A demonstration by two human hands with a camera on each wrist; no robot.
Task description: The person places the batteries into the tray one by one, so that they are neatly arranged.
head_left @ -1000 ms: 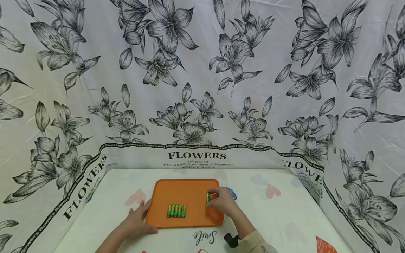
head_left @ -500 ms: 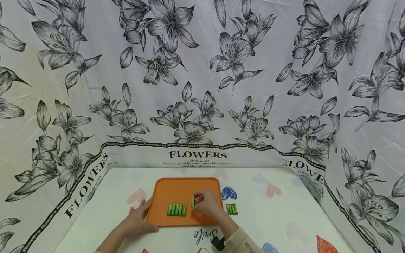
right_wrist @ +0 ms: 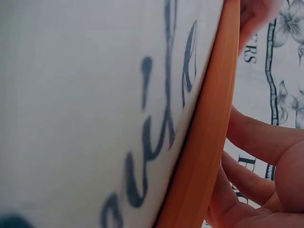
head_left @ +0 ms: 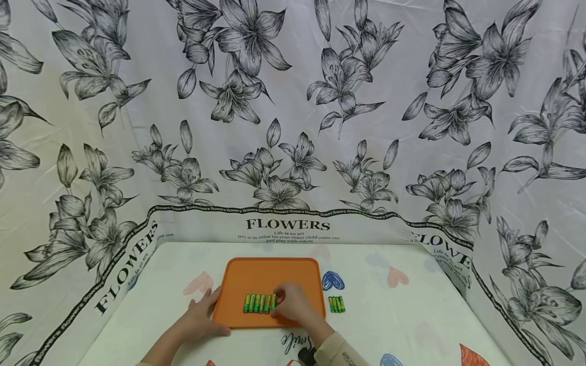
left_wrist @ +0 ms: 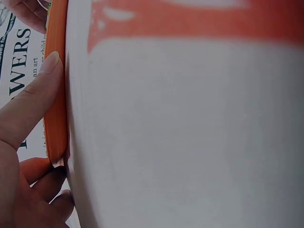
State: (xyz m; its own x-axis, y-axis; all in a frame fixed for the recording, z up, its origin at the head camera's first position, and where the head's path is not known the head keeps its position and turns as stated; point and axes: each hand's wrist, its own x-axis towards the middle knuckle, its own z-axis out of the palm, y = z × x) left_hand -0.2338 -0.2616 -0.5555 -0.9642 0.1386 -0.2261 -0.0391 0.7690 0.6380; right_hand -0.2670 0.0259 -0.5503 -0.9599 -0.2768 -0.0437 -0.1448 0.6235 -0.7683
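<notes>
Several green-and-yellow batteries [head_left: 256, 303] lie side by side in a row on the orange tray [head_left: 270, 272]. At the row's right end my right hand [head_left: 293, 305] pinches one more battery [head_left: 274, 301] between thumb and fingers, lengthwise with the others. My left hand [head_left: 199, 317] holds the tray's near left corner, its thumb [left_wrist: 40, 97] along the front side and its fingers at the left side. In the right wrist view the tray's rim [right_wrist: 209, 123] hides the batteries, and the right hand's fingers [right_wrist: 259, 140] show behind that rim.
Another group of several batteries [head_left: 336, 304] lies on the white printed cloth [head_left: 389, 315] just right of the tray. A floral curtain [head_left: 293, 127] hangs behind and at both sides. A dark object [head_left: 306, 356] sits at the right wrist.
My right hand has carried a battery leftward across the tray from its right edge to the row's right end. The batteries right of the tray came into view. My left hand stays put.
</notes>
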